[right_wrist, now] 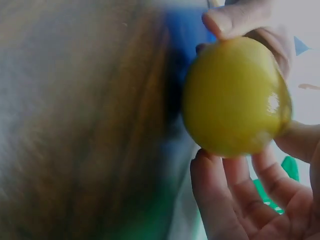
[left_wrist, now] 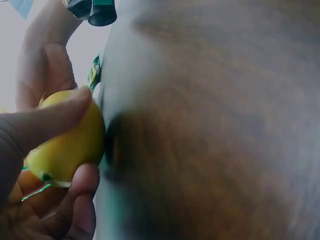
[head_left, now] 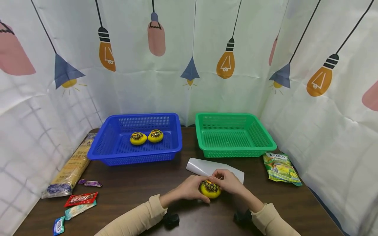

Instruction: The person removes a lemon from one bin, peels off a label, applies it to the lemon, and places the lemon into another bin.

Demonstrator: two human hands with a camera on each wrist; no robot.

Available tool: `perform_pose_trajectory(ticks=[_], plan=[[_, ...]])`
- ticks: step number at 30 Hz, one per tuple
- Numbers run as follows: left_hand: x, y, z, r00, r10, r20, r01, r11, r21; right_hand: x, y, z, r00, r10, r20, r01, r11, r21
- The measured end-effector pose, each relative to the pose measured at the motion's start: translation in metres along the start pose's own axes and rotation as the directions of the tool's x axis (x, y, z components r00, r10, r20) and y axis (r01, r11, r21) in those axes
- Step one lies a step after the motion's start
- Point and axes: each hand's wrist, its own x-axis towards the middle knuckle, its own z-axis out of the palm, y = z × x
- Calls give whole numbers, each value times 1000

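A yellow lemon with a round black printed label (head_left: 210,188) is held just over the dark table, in front of a white glossy sheet (head_left: 200,167). My left hand (head_left: 193,188) grips it from the left, thumb on the near side and fingers on the far side. From the right, my right hand (head_left: 228,182) has its thumb and fingertips against the lemon at the label's upper edge. The right wrist view shows the lemon (right_wrist: 235,97) between both hands, its label turned away. In the left wrist view the left thumb lies across the lemon (left_wrist: 75,140).
Two labelled lemons (head_left: 146,137) sit in a blue basket (head_left: 133,159) at the back left. A green basket (head_left: 236,152) stands back right, near a Fox's candy bag (head_left: 280,167). At left lie a long yellow package (head_left: 72,167) and several small wrapped snacks, including a red one (head_left: 81,199).
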Motion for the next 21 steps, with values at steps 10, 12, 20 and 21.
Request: perform_pose_trajectory(ticks=[10, 12, 20, 21], plan=[[-3, -4, -6, 1000, 9, 15, -9, 999, -40, 0, -7, -26, 998, -65, 26, 64, 997, 39], [-4, -6, -6, 1000, 14, 14, -13, 998, -61, 3, -5, -30, 997, -67, 33, 66, 996, 56], [-6, -11, -8, 999, 48, -10, -49, 995, -86, 15, -2, -35, 990, -104, 98, 86, 982, 167], [-6, -11, -9, 999, 52, -6, -52, 995, -88, 15, -2, -35, 989, -110, 101, 91, 979, 181]])
